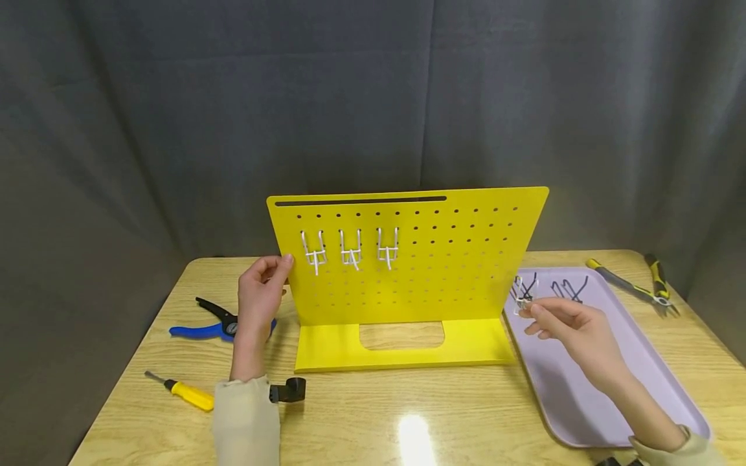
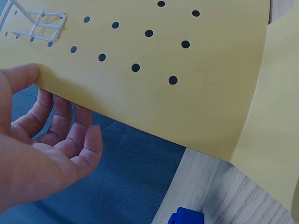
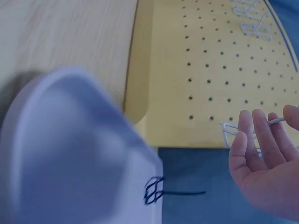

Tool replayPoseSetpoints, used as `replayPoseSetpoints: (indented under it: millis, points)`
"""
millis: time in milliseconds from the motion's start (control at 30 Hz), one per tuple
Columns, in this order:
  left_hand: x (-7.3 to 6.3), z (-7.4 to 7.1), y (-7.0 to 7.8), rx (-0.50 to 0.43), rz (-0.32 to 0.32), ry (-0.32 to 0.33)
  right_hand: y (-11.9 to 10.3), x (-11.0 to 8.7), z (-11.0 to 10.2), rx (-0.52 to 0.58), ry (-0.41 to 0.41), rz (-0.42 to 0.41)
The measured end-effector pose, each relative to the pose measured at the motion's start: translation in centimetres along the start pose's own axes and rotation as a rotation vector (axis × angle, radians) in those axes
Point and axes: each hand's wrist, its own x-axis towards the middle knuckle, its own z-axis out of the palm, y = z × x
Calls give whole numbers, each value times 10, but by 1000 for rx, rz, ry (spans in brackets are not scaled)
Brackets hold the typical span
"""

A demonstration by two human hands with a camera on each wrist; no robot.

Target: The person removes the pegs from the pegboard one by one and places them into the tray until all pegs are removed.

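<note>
A yellow pegboard (image 1: pixel 454 285) stands on its own base, with three white wire hooks (image 1: pixel 351 251) in a row on its upper left part. My left hand (image 1: pixel 262 291) holds the board's left edge, thumb on the front and fingers behind, as the left wrist view (image 2: pixel 51 135) also shows. Over the tray's far left corner, my right hand (image 1: pixel 568 330) pinches another white pegboard hook (image 1: pixel 520 298) between thumb and fingers. In the right wrist view this hook (image 3: pixel 226 134) appears in front of the board's edge, its prong at the fingertips; part of it is hidden by the fingers.
A lilac tray (image 1: pixel 574 401) at the right holds black wire hooks (image 1: pixel 568 291) at its far end. Beyond it lie yellow-and-black pliers (image 1: pixel 658 299). Left of the board are blue-handled pliers (image 1: pixel 201 331) and a yellow screwdriver (image 1: pixel 192 395). A dark curtain (image 1: pixel 373 97) hangs behind the table.
</note>
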Motion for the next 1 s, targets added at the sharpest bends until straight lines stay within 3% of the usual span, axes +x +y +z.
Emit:
replayPoseSetpoints:
  millis: [533,767,1000]
  points:
    - [-1,1,0,-9,4,10,45,-2,-30,151,-43,114]
    - [0,1,-1,-9,6,3,57,1,-36,63,-145,267]
    - [-1,1,-1,-3,15,9,61,7,-37,-6,-214,282]
